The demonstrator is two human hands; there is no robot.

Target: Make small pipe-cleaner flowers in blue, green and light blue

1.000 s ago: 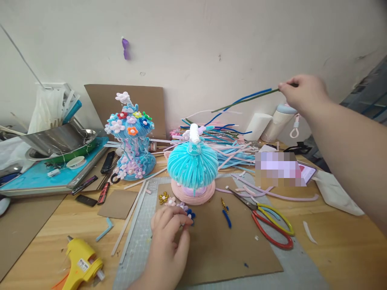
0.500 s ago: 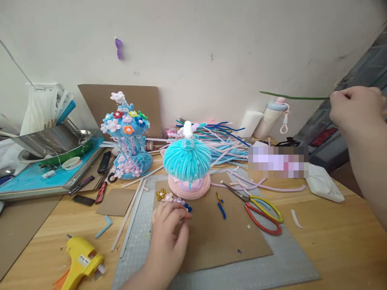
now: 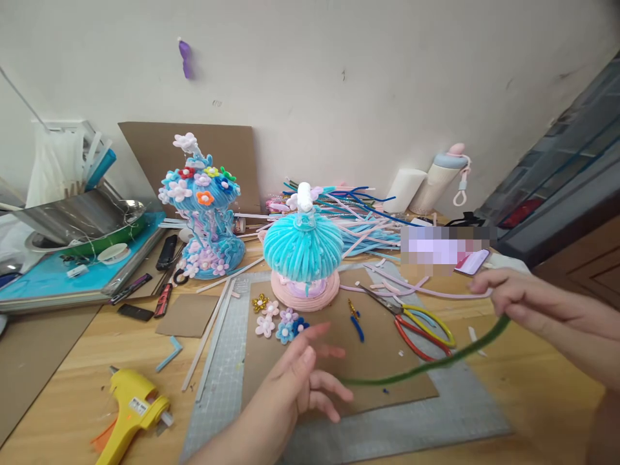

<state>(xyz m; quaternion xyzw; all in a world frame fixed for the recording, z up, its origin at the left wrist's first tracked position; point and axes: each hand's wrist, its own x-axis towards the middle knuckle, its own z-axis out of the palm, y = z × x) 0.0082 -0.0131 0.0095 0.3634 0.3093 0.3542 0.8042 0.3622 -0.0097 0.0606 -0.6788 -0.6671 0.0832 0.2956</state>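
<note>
A green pipe cleaner [image 3: 436, 363] hangs in a shallow curve, its right end pinched in my right hand [image 3: 537, 310]. Its other end reaches toward my left hand [image 3: 310, 381], which has its fingers spread and holds nothing. Just beyond the left hand, several small pipe-cleaner flowers [image 3: 285, 330] in gold, pink, lilac and blue lie on a cardboard sheet [image 3: 339, 361]. Behind them stands a turquoise domed pipe-cleaner piece [image 3: 304, 248] on a round pink base [image 3: 281, 294]. Scissors [image 3: 421, 329] with red and yellow handles lie between the piece and my right hand.
A yellow glue gun [image 3: 135, 407] lies at front left. Further back stands a blue flower-covered pipe-cleaner piece [image 3: 201, 200], with a metal bowl [image 3: 92, 216] left of it. Loose pipe cleaners [image 3: 368, 236], a bottle [image 3: 438, 184] and a phone [image 3: 472, 261] are at the back. A cutting mat [image 3: 460, 413] lies beneath the cardboard.
My right hand has come down from the upper right with the green pipe cleaner. My left hand has moved right and opened, uncovering the small flowers. The view has shifted slightly.
</note>
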